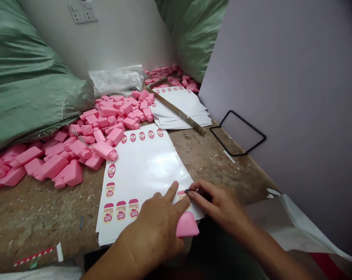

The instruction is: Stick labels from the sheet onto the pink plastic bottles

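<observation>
My left hand (155, 227) is spread low over the near edge of a stack of white label sheets (147, 171), and a pink plastic bottle (187, 225) shows beneath its fingers, apparently held there. My right hand (216, 202) pinches a small dark pointed tool (192, 192) with its tip on the sheet. The tip is at a pink label (182, 195) beside my left forefinger. Rows of pink-and-white "BABY" labels (120, 210) run along the sheet's edges.
Many pink bottles (106, 128) lie heaped left of the sheets on a worn stone-like bench (42, 210). Behind are green woven sacks (24, 77), a wooden stick (176, 111) across another sheet stack (178, 109), and pink pieces (170, 76). A lilac board (281, 77) stands right.
</observation>
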`<state>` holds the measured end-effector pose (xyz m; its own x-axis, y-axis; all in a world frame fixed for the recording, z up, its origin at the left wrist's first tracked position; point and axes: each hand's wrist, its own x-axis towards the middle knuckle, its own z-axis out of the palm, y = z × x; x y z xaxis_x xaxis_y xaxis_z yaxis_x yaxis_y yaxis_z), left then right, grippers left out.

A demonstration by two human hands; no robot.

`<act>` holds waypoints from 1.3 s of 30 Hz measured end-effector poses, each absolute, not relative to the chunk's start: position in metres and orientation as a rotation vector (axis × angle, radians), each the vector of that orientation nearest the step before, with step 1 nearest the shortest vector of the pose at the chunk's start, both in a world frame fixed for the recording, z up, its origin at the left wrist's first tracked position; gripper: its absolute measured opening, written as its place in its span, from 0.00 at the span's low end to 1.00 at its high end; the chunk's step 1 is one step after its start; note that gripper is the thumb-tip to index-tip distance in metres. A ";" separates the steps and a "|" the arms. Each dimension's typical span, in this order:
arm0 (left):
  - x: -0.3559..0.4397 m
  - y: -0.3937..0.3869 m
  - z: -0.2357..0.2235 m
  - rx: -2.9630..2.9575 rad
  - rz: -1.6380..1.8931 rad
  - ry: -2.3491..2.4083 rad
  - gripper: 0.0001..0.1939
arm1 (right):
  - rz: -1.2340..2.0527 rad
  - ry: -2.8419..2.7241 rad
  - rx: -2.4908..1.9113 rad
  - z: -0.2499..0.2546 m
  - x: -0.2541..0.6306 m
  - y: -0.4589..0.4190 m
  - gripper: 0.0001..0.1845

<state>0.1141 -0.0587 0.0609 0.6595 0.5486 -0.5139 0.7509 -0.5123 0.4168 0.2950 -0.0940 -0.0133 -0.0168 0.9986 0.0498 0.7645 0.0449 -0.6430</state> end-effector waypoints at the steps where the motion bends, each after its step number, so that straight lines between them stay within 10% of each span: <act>1: 0.114 -0.059 0.060 2.253 -0.407 1.000 0.43 | 0.672 -1.797 -1.757 -0.013 0.296 -0.094 0.12; 11: 0.109 -0.062 0.052 2.208 -0.329 1.009 0.45 | 0.124 -2.025 -1.681 -0.011 0.294 -0.094 0.08; 20: 0.082 -0.038 0.038 1.431 0.372 1.141 0.19 | -0.104 -2.103 -1.626 -0.018 0.295 -0.092 0.15; 26: 0.085 -0.041 0.033 1.264 0.472 1.169 0.19 | -0.234 -2.117 -1.619 -0.016 0.292 -0.088 0.21; 39: 0.086 -0.043 0.031 1.253 0.509 1.229 0.21 | 0.583 -1.718 -1.731 -0.007 0.306 -0.099 0.17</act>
